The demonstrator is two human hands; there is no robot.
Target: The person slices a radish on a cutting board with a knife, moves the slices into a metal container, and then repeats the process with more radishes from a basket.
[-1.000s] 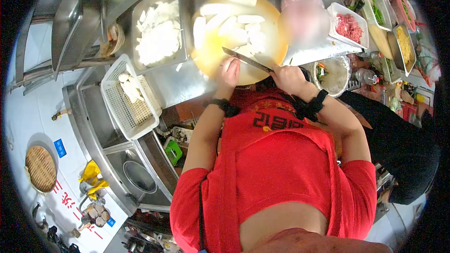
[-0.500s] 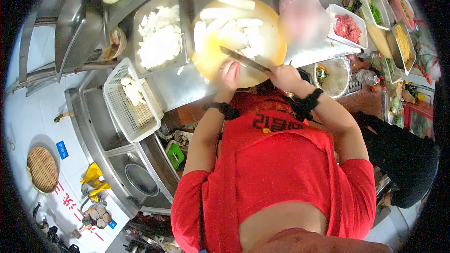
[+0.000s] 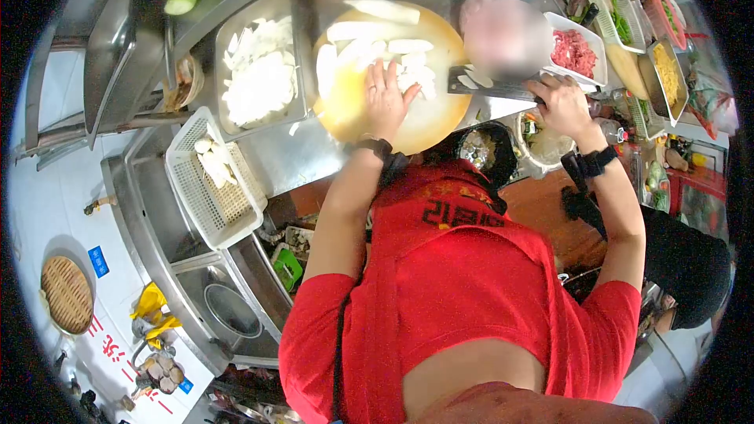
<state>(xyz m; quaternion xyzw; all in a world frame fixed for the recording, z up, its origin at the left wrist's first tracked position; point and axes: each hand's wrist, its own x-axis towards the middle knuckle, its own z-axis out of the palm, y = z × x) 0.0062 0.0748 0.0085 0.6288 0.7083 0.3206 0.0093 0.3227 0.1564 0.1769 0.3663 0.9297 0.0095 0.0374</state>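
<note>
My left hand [image 3: 385, 106] lies with its fingers stretched out over the round cutting board [image 3: 428, 126], close to a pile of cut white vegetable pieces [image 3: 416, 74]. Peeled white vegetable stalks [image 3: 361, 31] lie along the board's far side. At the board's right edge, my right hand [image 3: 564, 102] is wrapped round the handle of a cleaver [image 3: 503, 90]. A few white slices [image 3: 476, 77] rest on its flat blade. Left of the board, a metal tray [image 3: 299, 71] holds many white slices.
A white tray of raw meat [image 3: 573, 53] and a pale, blurred bag [image 3: 499, 30] lie beyond the cleaver. A white plastic basket [image 3: 247, 224] with peeled stalks sits over the sink at left. A person in black [image 3: 691, 267] is at far right.
My right hand has moved right with the cleaver, its blade now lying flat with slices on it. My left hand has opened out and shifted farther over the board.
</note>
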